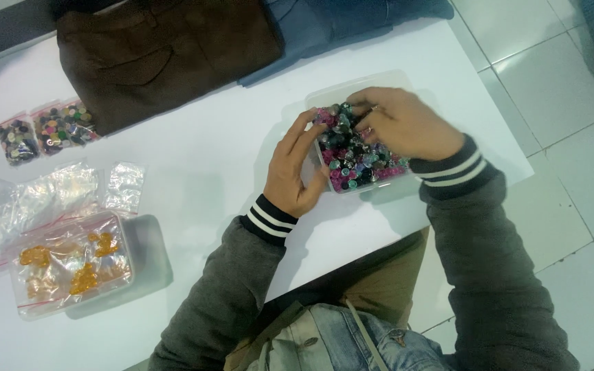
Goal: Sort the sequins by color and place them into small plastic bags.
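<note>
On the right of the desk my left hand braced the clear tub of mixed buttons; my right hand dug in, fingers bunched together; two bags sat filled far left, several empty.

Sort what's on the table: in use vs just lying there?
In use: clear box of mixed beads, left hand steadying it, right hand in the beads.

Lying about: box of orange beads, empty clear bags, two filled bead bags, brown garment, blue garment.
</note>
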